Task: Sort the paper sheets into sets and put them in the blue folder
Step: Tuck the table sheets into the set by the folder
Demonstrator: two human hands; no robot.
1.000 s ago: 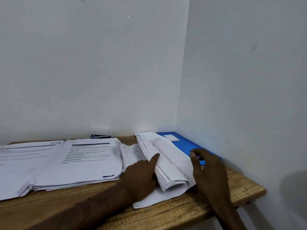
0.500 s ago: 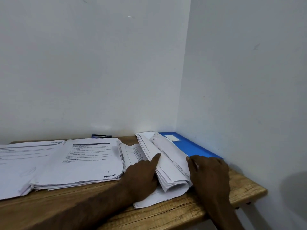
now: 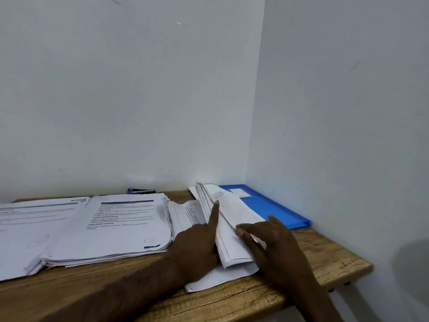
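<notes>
A bundle of white paper sheets lies on the right part of the wooden table, its upper sheets lifted and turned over. My left hand rests on the bundle's left side, with its straight index finger pressing on the sheets. My right hand pinches the lifted sheets between thumb and fingers. The blue folder lies shut in the corner behind the bundle, partly covered by it.
Two other stacks of printed sheets lie to the left, a middle stack and a far-left stack. A small dark stapler-like object sits by the back wall. Walls close in behind and on the right.
My right hand moved from the folder's edge onto the bundle and took hold of its upper sheets, turning them leftward. My left index finger slid further up the bundle.
</notes>
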